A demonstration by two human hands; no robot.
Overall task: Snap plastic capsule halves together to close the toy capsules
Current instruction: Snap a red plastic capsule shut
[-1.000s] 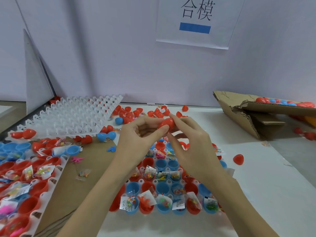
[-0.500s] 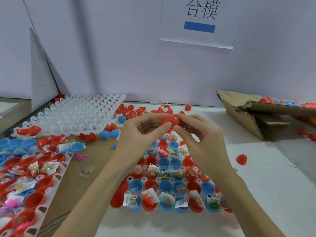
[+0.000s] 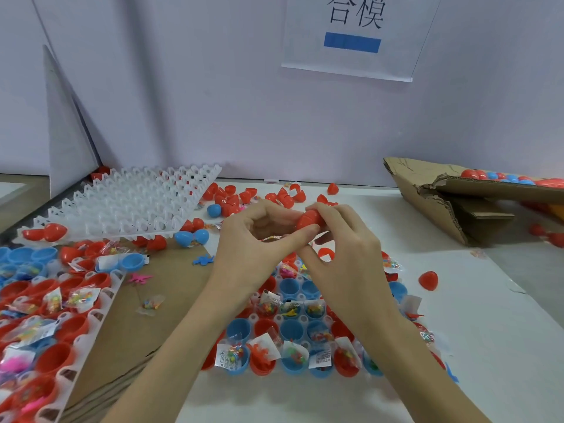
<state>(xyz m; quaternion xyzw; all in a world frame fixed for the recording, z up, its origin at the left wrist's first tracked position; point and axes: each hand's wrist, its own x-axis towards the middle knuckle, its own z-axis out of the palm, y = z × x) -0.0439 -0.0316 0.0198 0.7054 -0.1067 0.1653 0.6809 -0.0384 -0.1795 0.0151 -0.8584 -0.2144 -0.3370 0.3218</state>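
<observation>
Two hands meet just above centre frame on one small red egg-shaped plastic capsule (image 3: 309,220): the left hand (image 3: 259,248) pinches its near end between thumb and forefinger, while the right hand (image 3: 341,254) curls its fingers round the far end. It looks light, hard-shelled and smooth, so likely slippery; gripping each half behind the seam seems best. Below lies the white plastic tray of open filled halves (image 3: 279,317).

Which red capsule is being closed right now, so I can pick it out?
Start at the tray of filled capsule halves at the table's near edge. Above its far end, both hands meet: left hand, right hand. The red capsule is pinched between their fingertips, the only one held off the table.
</observation>
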